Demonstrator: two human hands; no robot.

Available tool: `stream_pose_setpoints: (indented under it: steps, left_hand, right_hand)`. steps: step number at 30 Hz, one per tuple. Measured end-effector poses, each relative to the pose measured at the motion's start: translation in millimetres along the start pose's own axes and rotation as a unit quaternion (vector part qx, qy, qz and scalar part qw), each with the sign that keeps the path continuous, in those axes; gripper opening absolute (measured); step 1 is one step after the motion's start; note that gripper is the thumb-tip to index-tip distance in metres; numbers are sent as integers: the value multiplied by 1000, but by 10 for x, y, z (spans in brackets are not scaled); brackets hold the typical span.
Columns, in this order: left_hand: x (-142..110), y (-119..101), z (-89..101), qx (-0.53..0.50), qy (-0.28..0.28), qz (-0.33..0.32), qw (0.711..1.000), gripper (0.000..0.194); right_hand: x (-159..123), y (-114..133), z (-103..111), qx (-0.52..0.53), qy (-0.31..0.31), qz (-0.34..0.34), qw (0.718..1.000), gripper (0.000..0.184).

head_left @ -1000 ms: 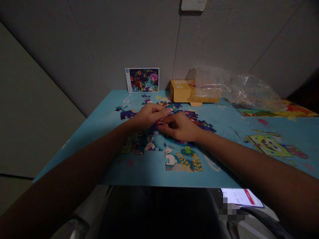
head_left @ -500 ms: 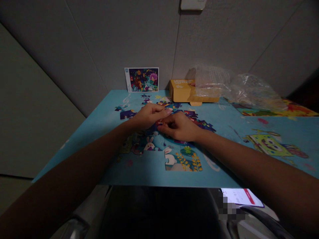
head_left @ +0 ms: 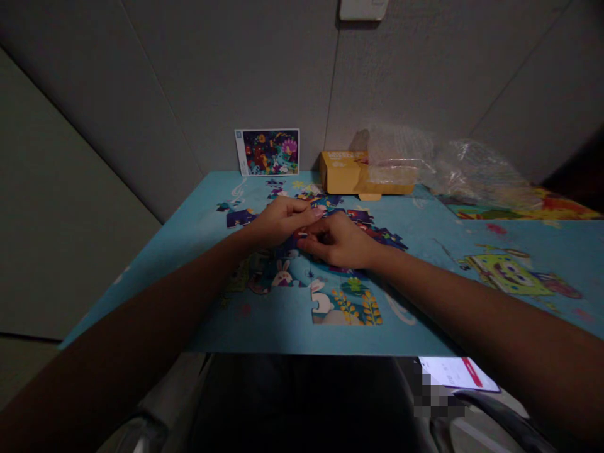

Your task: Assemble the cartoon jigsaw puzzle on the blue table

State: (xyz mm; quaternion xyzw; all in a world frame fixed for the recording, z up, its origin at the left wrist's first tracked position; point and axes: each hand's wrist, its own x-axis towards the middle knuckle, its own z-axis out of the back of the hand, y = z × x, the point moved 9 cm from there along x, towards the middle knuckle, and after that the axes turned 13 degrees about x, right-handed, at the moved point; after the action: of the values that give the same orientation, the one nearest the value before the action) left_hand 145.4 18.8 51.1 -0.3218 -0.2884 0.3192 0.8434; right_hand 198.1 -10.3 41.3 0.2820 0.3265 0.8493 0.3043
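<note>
My left hand (head_left: 282, 220) reaches over the middle of a partly joined jigsaw puzzle (head_left: 346, 305), thumb and forefinger pinched together. What lies in that pinch is hidden. My right hand (head_left: 340, 240) is closed just beside it, fingers bent and almost touching the left fingertips. A small dark reddish puzzle piece (head_left: 301, 234) shows at the right fingertips. Below the hands, joined pieces show a white rabbit (head_left: 283, 275), a green frog and yellow plants. Several loose pieces (head_left: 240, 218) lie left of my left hand, and others (head_left: 389, 238) lie right of my right hand.
A picture card (head_left: 268, 152) leans on the grey wall behind the blue cartoon-printed table (head_left: 264, 327). An orange box (head_left: 346, 173) stands at the back, with clear plastic wrapping (head_left: 453, 167) over and beside it. A lit phone (head_left: 457, 372) is below the front edge.
The view has shifted very slightly. Both hands keep their closed pose over the puzzle, and nothing else has visibly moved.
</note>
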Motion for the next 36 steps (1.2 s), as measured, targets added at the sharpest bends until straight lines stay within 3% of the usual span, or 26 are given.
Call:
stream_pose_setpoints:
  steps: [36]
  left_hand:
    - [-5, 36, -17, 18, 2, -8, 1000, 39]
  right_hand:
    - [1, -16, -12, 0, 6, -7, 1000, 35]
